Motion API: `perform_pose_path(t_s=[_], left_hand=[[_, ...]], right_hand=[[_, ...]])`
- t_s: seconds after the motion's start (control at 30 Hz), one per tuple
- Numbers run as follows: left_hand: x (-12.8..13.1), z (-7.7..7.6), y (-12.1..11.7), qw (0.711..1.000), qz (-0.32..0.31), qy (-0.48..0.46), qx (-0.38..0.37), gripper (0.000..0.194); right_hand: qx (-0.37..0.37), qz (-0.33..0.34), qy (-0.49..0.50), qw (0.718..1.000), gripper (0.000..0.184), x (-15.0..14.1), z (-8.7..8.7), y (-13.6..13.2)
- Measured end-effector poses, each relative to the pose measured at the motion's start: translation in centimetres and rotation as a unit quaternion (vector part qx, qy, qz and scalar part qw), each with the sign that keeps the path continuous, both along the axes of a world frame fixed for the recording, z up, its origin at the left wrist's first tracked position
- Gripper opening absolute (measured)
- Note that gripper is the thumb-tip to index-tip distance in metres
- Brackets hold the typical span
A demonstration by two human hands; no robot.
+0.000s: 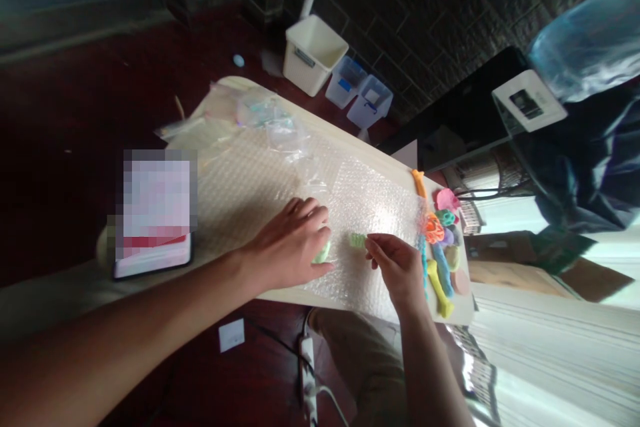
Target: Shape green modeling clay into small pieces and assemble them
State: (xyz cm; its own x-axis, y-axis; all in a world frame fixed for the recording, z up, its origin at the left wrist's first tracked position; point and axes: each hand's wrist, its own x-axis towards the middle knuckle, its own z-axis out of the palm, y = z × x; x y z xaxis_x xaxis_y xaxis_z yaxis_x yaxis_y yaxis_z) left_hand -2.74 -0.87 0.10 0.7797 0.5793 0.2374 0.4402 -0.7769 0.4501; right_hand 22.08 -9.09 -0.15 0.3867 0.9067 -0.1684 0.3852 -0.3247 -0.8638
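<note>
My left hand [293,243] lies palm down on a sheet of bubble wrap [360,213], its fingers curled over a pale green piece [323,253] that shows under the fingertips. My right hand [395,263] pinches a small green ribbed piece [357,240] between thumb and fingers, just above the wrap. The two hands are a short gap apart. The bubble wrap covers much of a cream table [230,187].
Several colourful bone- and paw-shaped toys [443,247] lie at the table's right end. Clear plastic bags [270,120] sit at its far end, a blurred-out box [155,213] at its left. White and clear bins [315,53] stand on the floor; a power strip [307,373] below.
</note>
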Motion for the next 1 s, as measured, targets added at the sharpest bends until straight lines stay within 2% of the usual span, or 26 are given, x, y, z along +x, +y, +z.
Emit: perform_pose_path(t_s=[0.1, 0.2, 0.27, 0.33, 0.4, 0.5, 0.57, 0.67, 0.77, 0.83, 1.0], left_hand=[[0.3, -0.1, -0.4, 1.0, -0.003, 0.019, 0.014, 0.03], [0.6, -0.1, -0.7, 1.0, -0.011, 0.018, 0.023, 0.018], [0.9, 0.1, -0.8, 1.0, -0.014, -0.008, 0.006, 0.011], [1.2, 0.4, -0.7, 0.994, 0.009, -0.079, -0.07, 0.01], [1.6, 0.6, -0.5, 0.96, 0.057, -0.181, -0.208, 0.017], [2.2, 0.4, -0.1, 0.855, 0.112, -0.315, -0.397, 0.034], [2.3, 0.1, 0.1, 0.802, 0.126, -0.361, -0.459, 0.04], [2.2, 0.1, 0.2, 0.77, 0.136, -0.378, -0.495, 0.036], [1.9, 0.5, 0.3, 0.75, 0.11, -0.386, -0.526, 0.022], [1.6, 0.6, 0.5, 0.747, 0.1, -0.387, -0.532, 0.017], [0.6, 0.7, 0.9, 0.792, 0.133, -0.348, -0.484, 0.015]], right_hand=[[-0.019, 0.001, -0.097, 0.995, 0.038, 0.3, 0.0, 0.0], [0.018, -0.034, -0.165, 0.986, 0.043, 0.2, 0.2, 0.0], [0.061, -0.039, -0.159, 0.985, 0.04, -0.4, 0.6, -0.1], [0.085, -0.012, -0.101, 0.991, 0.033, -1.6, 1.1, -0.2], [0.092, 0.04, -0.002, 0.995, 0.028, -3.2, 1.5, -0.3], [0.091, 0.12, 0.117, 0.982, 0.034, -5.3, 1.7, -0.4], [0.096, 0.123, 0.132, 0.979, 0.039, -6.1, 1.3, -0.3], [0.12, 0.092, 0.093, 0.984, 0.036, -6.5, 0.6, 0.0], [0.142, 0.085, 0.062, 0.984, 0.028, -6.6, 0.7, 0.4], [0.148, 0.081, 0.075, 0.983, 0.026, -6.8, 1.1, 0.7], [0.157, 0.038, 0.134, 0.978, 0.028, -7.4, 1.6, 1.3]])
